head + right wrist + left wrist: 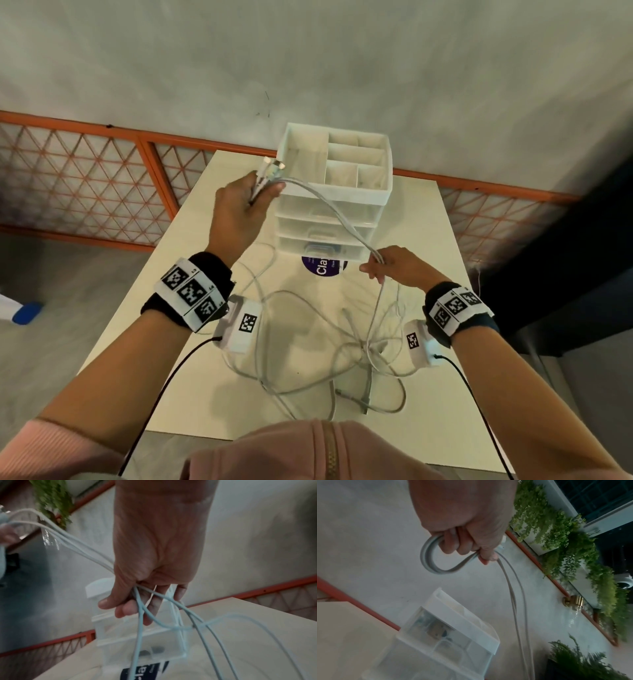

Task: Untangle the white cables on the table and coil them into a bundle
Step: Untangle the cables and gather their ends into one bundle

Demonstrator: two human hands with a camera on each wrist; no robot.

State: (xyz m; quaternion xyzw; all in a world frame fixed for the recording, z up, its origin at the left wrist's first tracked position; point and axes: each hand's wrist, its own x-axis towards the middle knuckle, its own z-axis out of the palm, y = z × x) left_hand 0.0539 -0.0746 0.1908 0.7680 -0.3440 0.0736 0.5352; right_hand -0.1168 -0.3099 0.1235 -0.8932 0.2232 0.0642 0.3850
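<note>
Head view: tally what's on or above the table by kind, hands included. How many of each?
Hands: 2, left hand and right hand, each with a grip on the cables
Tangle of white cables: 1, strand count cannot be told
White drawer unit: 1
Purple label: 1
Total: 5

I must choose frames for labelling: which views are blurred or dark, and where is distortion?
Head view: sharp centre, white cables clear, edges bent by the wide lens. Left wrist view: dim, left hand soft. Right wrist view: motion blur on right hand and drawer organizer.
</note>
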